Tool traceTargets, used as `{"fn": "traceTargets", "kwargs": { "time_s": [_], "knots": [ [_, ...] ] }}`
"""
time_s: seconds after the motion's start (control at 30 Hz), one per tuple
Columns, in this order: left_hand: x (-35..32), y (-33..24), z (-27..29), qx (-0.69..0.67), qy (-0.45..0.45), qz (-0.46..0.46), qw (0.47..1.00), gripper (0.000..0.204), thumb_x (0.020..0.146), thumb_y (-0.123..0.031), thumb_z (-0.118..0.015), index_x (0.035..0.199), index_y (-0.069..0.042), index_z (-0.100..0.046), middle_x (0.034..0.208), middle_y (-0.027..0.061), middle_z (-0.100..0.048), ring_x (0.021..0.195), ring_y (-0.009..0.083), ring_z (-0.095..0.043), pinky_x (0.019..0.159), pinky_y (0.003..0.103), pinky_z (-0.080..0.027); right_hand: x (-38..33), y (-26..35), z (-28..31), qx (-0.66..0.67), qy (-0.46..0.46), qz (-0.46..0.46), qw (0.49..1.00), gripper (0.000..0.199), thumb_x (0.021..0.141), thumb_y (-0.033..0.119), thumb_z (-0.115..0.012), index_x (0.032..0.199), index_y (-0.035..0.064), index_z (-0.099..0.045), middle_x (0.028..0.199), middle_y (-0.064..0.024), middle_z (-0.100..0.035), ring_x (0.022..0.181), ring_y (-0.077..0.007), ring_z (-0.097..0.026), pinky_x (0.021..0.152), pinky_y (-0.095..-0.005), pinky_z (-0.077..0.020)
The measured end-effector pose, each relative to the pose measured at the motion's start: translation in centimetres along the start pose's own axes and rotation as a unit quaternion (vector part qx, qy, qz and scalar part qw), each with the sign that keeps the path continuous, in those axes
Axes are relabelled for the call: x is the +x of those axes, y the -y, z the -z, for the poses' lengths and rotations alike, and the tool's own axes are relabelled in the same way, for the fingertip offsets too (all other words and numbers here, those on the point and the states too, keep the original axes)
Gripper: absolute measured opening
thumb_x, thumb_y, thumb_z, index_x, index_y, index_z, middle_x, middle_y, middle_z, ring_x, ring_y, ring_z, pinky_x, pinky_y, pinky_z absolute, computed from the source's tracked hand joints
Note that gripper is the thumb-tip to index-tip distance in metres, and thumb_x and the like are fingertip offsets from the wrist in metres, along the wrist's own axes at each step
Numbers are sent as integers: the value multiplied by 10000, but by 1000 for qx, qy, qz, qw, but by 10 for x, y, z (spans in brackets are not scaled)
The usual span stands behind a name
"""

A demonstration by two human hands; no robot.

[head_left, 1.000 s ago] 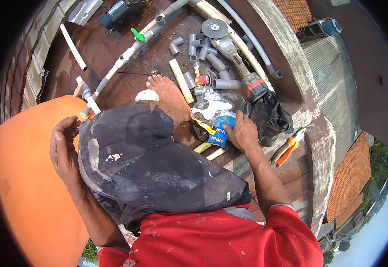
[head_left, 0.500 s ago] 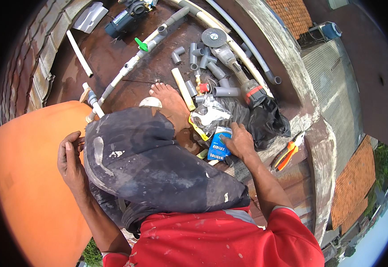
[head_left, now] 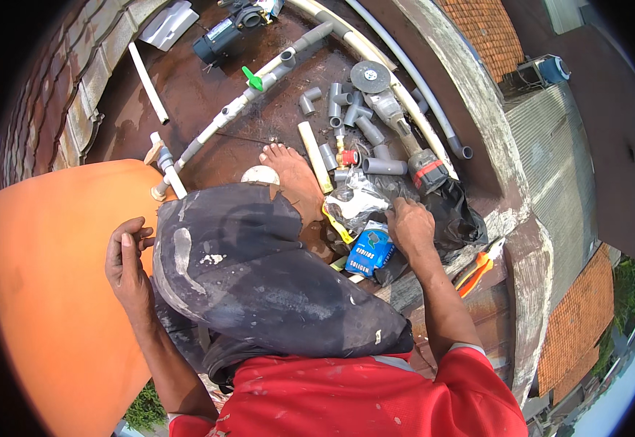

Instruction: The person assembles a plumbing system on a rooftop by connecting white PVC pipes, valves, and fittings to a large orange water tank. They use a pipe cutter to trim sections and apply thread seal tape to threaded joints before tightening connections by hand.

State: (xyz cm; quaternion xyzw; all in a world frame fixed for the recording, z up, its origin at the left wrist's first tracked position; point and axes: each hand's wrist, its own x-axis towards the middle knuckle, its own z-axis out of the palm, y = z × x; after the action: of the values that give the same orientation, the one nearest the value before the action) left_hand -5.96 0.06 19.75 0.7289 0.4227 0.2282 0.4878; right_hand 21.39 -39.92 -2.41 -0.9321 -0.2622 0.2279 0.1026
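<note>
My right hand (head_left: 412,227) is closed at the edge of a black plastic bag (head_left: 457,215), beside a clear plastic bag (head_left: 361,198) with something white in it. Its fingertips are hidden, so what they grip cannot be made out. Just below lies a blue packet (head_left: 370,249), apart from the fingers. Beside my bent knee, my left hand (head_left: 129,262) hovers in front of a large orange rounded surface (head_left: 62,269), fingers loosely bent and apart, holding nothing.
Grey pipe fittings (head_left: 370,131) and an angle grinder (head_left: 397,120) lie beyond my right hand. Orange-handled pliers (head_left: 476,273) rest at the right ledge. A pipe run with a green valve handle (head_left: 253,78) crosses ahead, near a pump (head_left: 226,36).
My right hand has let go of the blue packet and shifted forward to the plastic bags. The packet now lies flatter. My left hand keeps much the same pose; the whole view has shifted slightly.
</note>
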Motion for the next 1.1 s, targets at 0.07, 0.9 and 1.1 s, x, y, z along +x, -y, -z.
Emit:
{"fn": "traceTargets", "kwargs": {
  "time_s": [0.07,0.9,1.1],
  "knots": [
    [-2,2,-3,26,14,16,999,345,1198,-260,-580,1253,36,-749,1184,129,-749,1107,213,-708,967,393,-595,24,4,10,13,-27,2,1000,247,984,258,-765,1070,27,-752,1094,-219,-793,1051,-427,-760,932,-552,-595],
    [73,208,-181,403,319,-61,856,1169,693,-271,-1015,1635,40,-396,1477,242,-541,1364,443,-565,1171,511,-485,152,95,4,79,91,128,984,261,1011,260,-796,1129,28,-776,1040,-211,-772,979,-421,-769,857,-510,-581],
    [62,210,-172,294,191,-29,936,1032,700,-192,-964,1555,13,-423,1497,262,-508,1424,473,-533,1191,518,-509,153,61,-14,64,74,98,990,255,993,275,-813,1119,57,-772,1065,-224,-774,1029,-447,-761,876,-537,-592]
  ]
}}
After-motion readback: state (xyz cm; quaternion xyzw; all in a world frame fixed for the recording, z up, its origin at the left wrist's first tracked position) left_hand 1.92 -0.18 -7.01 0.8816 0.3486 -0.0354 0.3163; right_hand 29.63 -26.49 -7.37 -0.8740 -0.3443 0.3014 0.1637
